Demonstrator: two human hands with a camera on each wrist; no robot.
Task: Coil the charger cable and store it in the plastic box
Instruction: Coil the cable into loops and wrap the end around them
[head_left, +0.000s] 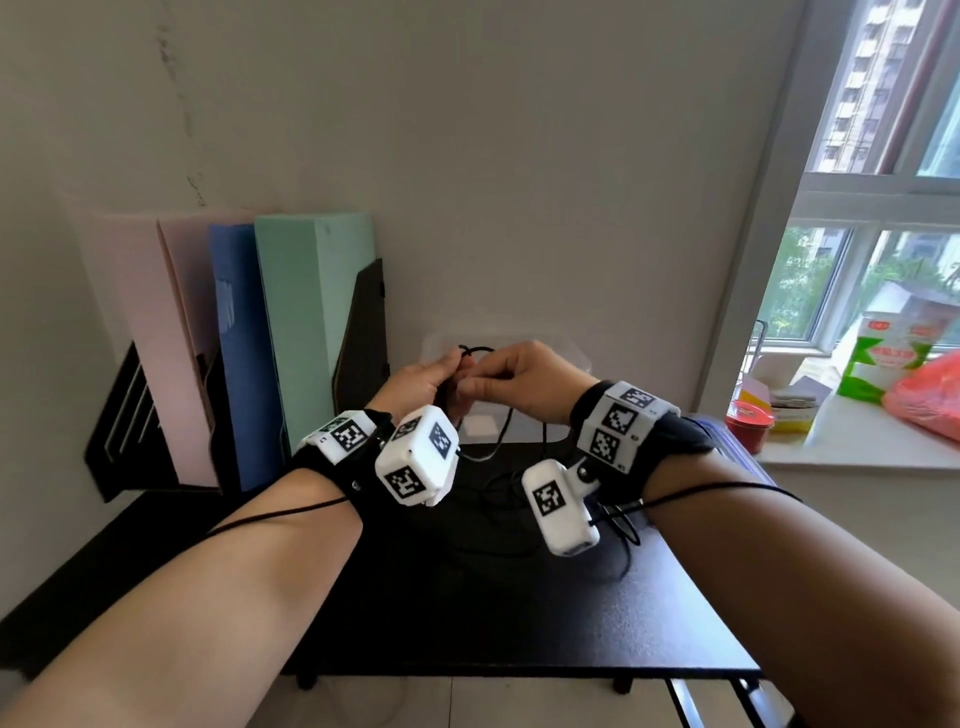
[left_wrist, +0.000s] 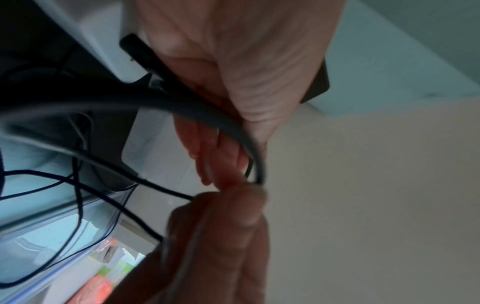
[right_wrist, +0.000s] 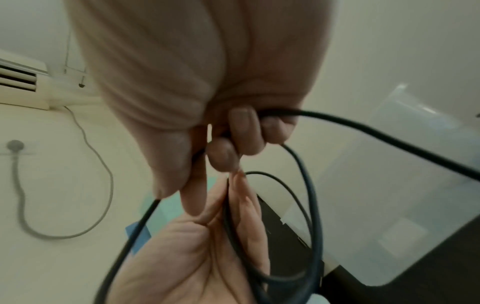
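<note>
In the middle of the frame, the left hand (head_left: 428, 382) and the right hand (head_left: 524, 379) meet above the black table (head_left: 519, 613). Both pinch the black charger cable (head_left: 475, 351), making loops. The rest hangs down, maybe touching the table. Just behind sits the clear plastic box (head_left: 566, 348).

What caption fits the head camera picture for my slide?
Both hands, left hand and right hand, coil a black cable above a dark desk.
</note>
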